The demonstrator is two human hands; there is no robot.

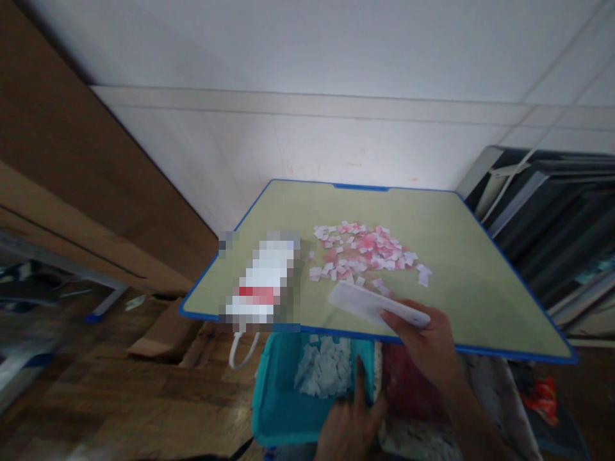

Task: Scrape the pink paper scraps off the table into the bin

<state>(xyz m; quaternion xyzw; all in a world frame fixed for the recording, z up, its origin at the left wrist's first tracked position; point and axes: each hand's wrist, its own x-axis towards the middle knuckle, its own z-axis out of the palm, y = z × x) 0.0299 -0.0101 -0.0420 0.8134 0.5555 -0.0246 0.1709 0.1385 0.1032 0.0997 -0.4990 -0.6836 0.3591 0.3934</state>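
My right hand point(430, 342) is closed around one end of a flat, white oblong piece point(369, 304), whose kind I cannot make out; it is held just above the near edge of the board point(230, 269). Beyond it lies a loose heap of small pink and white paper pieces point(368, 246). Lower down, my left hand point(350, 422) is over the right side of a teal bin point(271, 410), its index finger stretched out and the other fingers partly hidden. Inside the bin sits a pile of small white paper pieces point(324, 368).
A pixelated white object with a red band point(264, 275) lies on the board's left, with a white cable point(233, 355) hanging off the edge. Dark panels point(567, 205) lean at the right. Cardboard point(161, 330) lies on the wooden floor; a white wall point(327, 141) stands behind.
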